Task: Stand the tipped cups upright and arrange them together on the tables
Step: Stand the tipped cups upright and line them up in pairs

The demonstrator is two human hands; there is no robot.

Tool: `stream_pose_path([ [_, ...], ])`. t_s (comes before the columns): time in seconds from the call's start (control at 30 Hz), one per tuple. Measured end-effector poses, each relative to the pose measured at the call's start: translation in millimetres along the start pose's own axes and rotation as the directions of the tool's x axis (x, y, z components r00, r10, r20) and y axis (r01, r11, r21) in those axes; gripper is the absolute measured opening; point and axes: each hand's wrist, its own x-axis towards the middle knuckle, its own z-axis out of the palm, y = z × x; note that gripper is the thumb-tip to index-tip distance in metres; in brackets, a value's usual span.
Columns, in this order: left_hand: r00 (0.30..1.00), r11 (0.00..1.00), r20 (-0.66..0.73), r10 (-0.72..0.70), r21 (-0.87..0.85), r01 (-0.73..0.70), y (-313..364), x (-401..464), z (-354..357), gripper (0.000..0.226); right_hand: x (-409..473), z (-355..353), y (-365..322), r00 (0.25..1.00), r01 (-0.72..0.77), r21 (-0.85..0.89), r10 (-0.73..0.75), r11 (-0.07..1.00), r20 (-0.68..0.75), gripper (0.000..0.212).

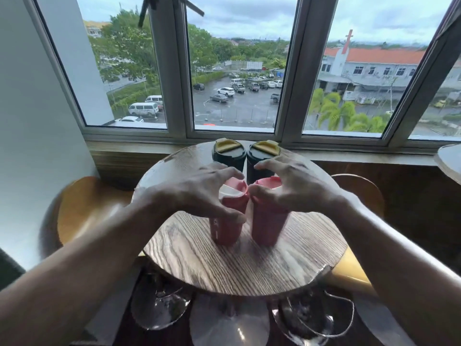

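Two pink cups stand upright side by side at the middle of the round wooden table [237, 268]. My left hand [197, 193] curls around the top of the left pink cup [225, 231], thumb across its front. My right hand [296, 186] grips the top of the right pink cup [268, 226] from the right side. Their white and pink lids almost touch between my thumbs. Behind them, two dark cups with yellow lid flaps stand upright and touching: the left dark cup [228, 156] and the right dark cup [259, 152].
A window sill [139, 146] runs just behind the table's far edge. Wooden stools sit at the left [84, 211] and the right [361, 191], with chrome bases [159, 303] below. The rim of a second round table [451, 161] shows at the right edge.
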Motion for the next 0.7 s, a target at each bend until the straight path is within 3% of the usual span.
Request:
stream_pose_path([
  [0.2, 0.989, 0.999, -0.142, -0.036, -0.036, 0.031, -0.5, -4.2, 12.3, 0.076, -17.6, 2.3, 1.5, 0.998, -0.001, -0.009, 0.001, 1.0, 0.07, 0.077],
  [0.3, 0.983, 0.995, -0.18, -0.037, -0.094, 0.02, 0.7, -5.5, 13.0, 0.069, -20.4, 2.3, 1.0, 0.999, -0.003, -0.003, 0.003, 1.0, 0.035, 0.075],
  [0.43, 0.97, 0.989, -0.237, -0.052, -0.147, 0.017, -1.4, -4.1, 12.0, 0.063, -15.5, 1.7, 0.4, 0.993, -0.064, 0.034, 0.067, 0.997, -0.101, 0.055],
  [0.7, 0.95, 0.983, -0.296, -0.1, -0.18, 0.048, -10.2, 24.0, 9.5, 0.061, 11.0, 0.5, 12.8, 0.984, -0.11, 0.107, 0.123, 0.988, -0.128, 0.058],
])
